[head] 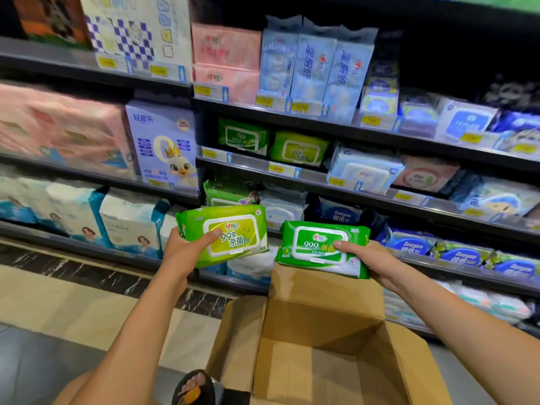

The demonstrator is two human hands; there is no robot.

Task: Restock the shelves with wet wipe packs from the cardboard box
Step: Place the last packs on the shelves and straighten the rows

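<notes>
Two packs out, neither shelved yet: my left hand (pixel 184 252) grips lime-green plastic wet wipe pack (pixel 230 235), right hand (pixel 368 258) dark-green wet wipe pack (pixel 318 247), above brown cardboard box (pixel 324 317), visible bottom bare. Likely last pair.

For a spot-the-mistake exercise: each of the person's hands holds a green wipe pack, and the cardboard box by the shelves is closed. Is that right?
No: the box is open, flaps up, as the head view shows. The rest holds: the left hand holds the left pack, the right hand the right pack, both green.
</notes>
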